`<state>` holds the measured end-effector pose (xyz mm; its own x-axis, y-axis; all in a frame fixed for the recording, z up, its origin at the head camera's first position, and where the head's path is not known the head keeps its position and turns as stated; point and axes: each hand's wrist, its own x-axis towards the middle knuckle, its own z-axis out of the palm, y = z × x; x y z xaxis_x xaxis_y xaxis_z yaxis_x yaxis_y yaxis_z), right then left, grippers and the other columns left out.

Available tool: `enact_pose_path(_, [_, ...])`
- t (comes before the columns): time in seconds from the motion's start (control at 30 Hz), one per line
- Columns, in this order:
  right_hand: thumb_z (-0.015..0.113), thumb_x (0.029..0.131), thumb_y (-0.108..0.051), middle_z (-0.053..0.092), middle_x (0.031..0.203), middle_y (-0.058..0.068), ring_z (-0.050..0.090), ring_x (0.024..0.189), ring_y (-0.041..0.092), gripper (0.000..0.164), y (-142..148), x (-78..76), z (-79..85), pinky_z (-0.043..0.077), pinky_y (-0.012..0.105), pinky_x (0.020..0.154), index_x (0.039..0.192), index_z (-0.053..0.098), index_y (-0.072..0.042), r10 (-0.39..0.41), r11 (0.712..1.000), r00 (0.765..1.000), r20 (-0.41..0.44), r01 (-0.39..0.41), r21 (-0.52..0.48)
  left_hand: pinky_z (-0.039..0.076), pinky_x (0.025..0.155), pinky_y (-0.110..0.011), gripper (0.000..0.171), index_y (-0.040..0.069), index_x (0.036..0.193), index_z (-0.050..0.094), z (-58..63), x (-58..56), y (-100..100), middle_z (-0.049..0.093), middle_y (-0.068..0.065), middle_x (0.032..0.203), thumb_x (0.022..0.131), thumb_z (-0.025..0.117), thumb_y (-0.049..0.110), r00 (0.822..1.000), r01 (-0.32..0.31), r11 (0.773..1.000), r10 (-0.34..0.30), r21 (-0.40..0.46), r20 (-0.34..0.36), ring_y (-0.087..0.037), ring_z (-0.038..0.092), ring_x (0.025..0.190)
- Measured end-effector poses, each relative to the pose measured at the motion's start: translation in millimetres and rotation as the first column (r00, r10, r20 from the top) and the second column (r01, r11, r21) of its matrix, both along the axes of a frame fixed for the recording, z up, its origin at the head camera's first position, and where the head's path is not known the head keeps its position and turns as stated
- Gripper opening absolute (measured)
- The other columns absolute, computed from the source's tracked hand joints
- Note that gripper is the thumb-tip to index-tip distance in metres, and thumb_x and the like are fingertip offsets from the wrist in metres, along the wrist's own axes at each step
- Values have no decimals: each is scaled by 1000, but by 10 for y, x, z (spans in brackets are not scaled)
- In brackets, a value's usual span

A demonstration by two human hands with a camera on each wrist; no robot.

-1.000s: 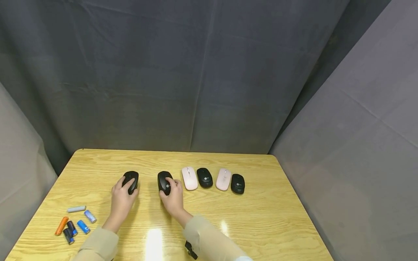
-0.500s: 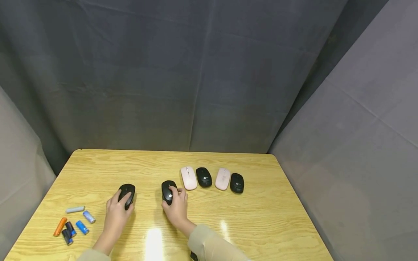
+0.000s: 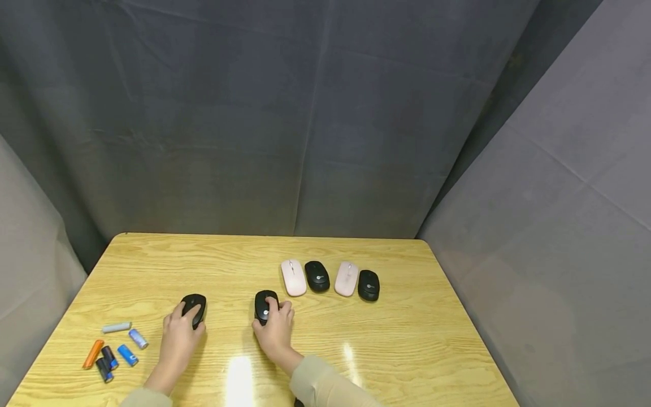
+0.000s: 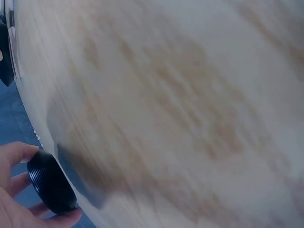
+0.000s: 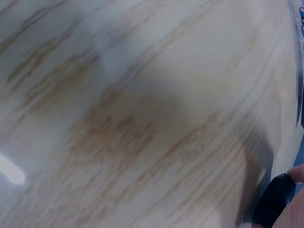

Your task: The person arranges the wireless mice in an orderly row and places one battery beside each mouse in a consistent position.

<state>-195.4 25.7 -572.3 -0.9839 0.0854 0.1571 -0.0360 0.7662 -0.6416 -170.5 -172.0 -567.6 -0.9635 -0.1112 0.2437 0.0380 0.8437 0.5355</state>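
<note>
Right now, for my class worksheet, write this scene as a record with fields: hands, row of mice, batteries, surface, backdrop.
Left hand: grips a black computer mouse
Right hand: grips a second black computer mouse
Row, left to right: leftmost pink mouse, inner black mouse, inner pink mouse, rightmost black mouse
Batteries, left of the left hand: orange battery, grey battery, light blue battery, blue battery, two dark batteries
Surface: wood-grain table
Backdrop: dark grey curtain

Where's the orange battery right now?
In the head view, the orange battery lies on the left side of the table, beside two black-and-blue batteries. The left hand, gripping a black mouse, is farther right.
</note>
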Motion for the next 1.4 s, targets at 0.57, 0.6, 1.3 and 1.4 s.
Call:
enact_pose_path(0.57, [75,72,-22,42,106,10,41,95,25,54,13,-45,-57,43,39,78,121,54,-15,-25,1000,1000,14,25,11,39,82,-65,43,-7,120,55,-89,-67,-3,37,-39,126,80,63,8,999,0,1000,-1,19,52,-62,37,107])
enact_pose_path(0.6, [76,72,-22,42,106,10,41,95,25,54,17,-49,-62,42,39,79,121,54,-16,-26,1000,1000,13,26,8,38,82,-66,43,-7,120,55,-97,-69,-4,37,-40,126,80,63,8,999,1,1000,-2,21,46,-62,37,107])
enact_pose_path(1.3, [79,67,-25,42,106,8,41,97,24,59,41,-74,-120,42,39,81,119,54,-13,-26,1000,1000,-12,26,-1,41,78,-65,45,-6,120,54,-135,-54,12,39,-38,124,79,65,9,1000,-15,1000,15,18,-10,-60,39,105])
enact_pose_path(1.4, [80,66,-25,41,106,9,41,98,25,60,41,-73,-125,42,40,82,119,54,-12,-28,1000,999,-25,28,-6,41,77,-65,45,-6,120,53,-133,-57,7,39,-38,125,79,64,9,1000,-16,1000,16,16,-6,-60,39,105])
